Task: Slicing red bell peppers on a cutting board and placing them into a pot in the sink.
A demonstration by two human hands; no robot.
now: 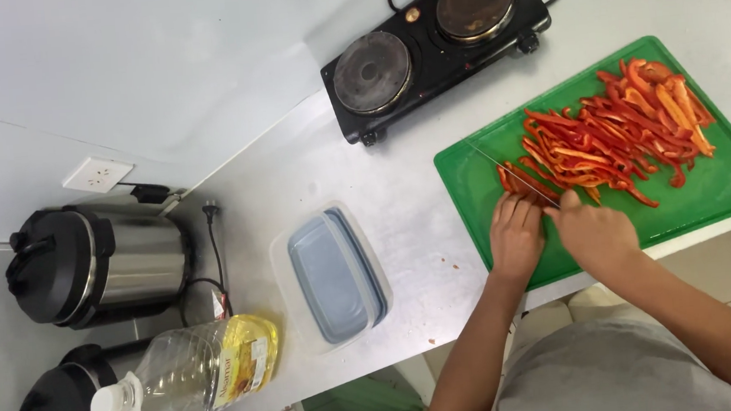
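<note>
Pepper strips [616,129], red and orange, are heaped across the far half of the green cutting board [729,185], so most of the slicing is judged done; only a small piece of pepper [516,181] is left uncut at the near left of the board. That piece is pinned under the fingertips of the left hand [516,237], the grip there being a downward press rather than a closed fist. The right hand [595,233] is clenched around the handle of a knife [511,172], whose thin blade is laid across the piece. On the worktop [419,219] are seen a two-ring hotplate [435,39], stacked plastic containers [332,278], an oil bottle [192,371] lying on its side and two cookers [96,261]. The knife handle is hidden in the hand, and the object cut off at the top right edge cannot be identified.
</note>
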